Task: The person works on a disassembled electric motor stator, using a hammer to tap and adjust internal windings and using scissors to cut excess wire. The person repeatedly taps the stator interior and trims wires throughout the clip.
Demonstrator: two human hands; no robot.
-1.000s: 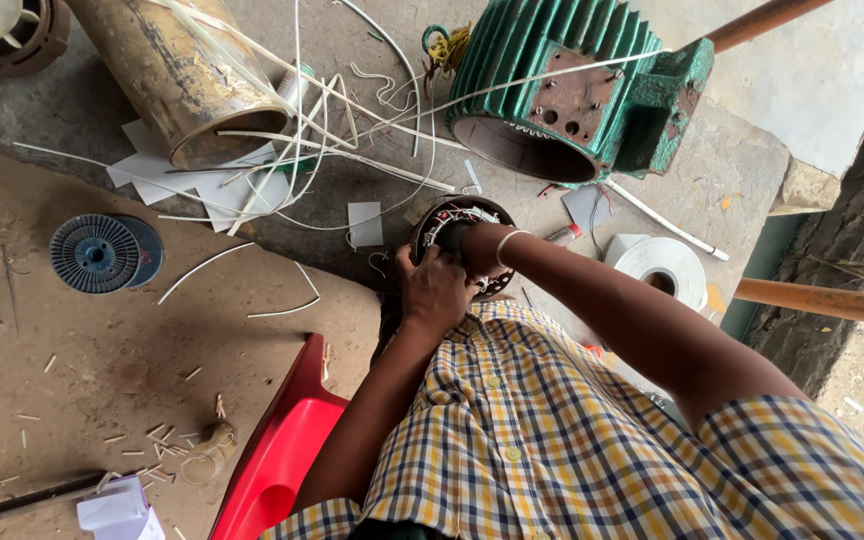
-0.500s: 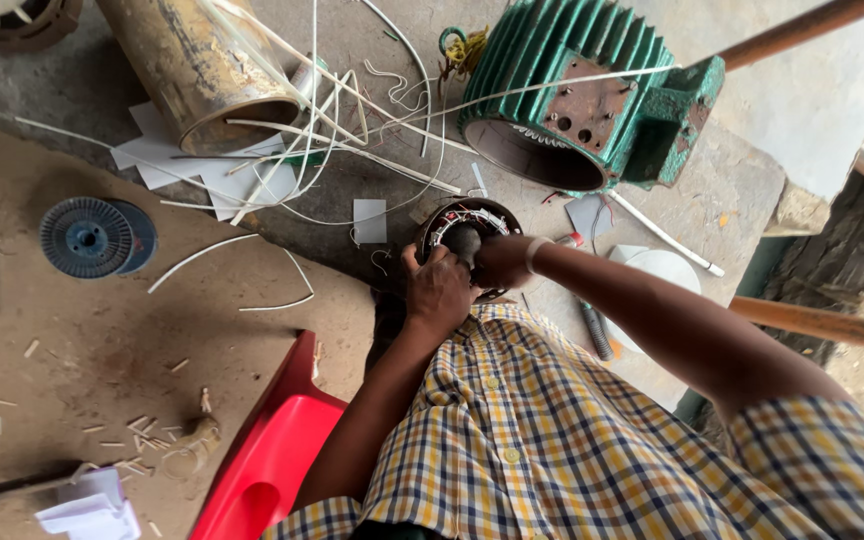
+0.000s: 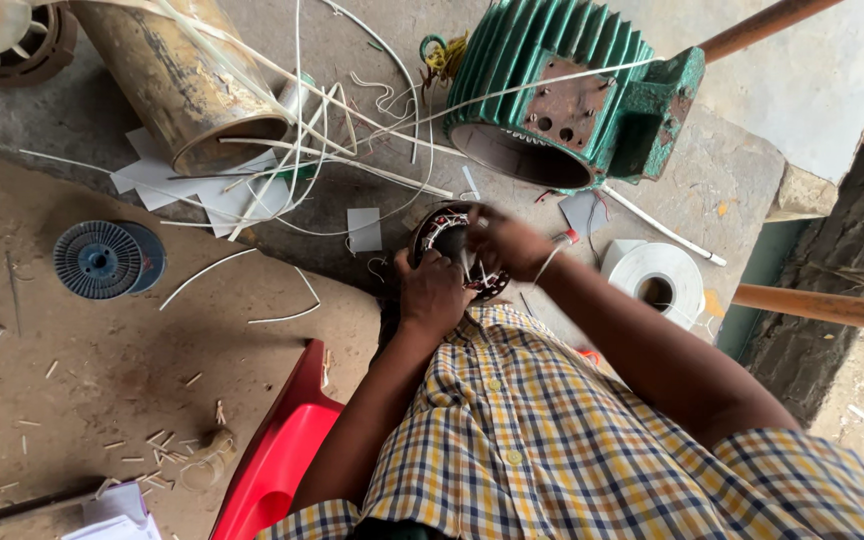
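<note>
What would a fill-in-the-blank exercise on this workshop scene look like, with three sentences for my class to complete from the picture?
1. Both hands, the left hand and the right hand, are on a small round motor stator wound with ____ wire.
2. The big ribbed motor housing lying beyond it is painted ____.
3. The roll of white tape lies beside the person's ____ arm.

Missing words: copper; green; right

Stator ring (image 3: 452, 245) half behind hands
</note>
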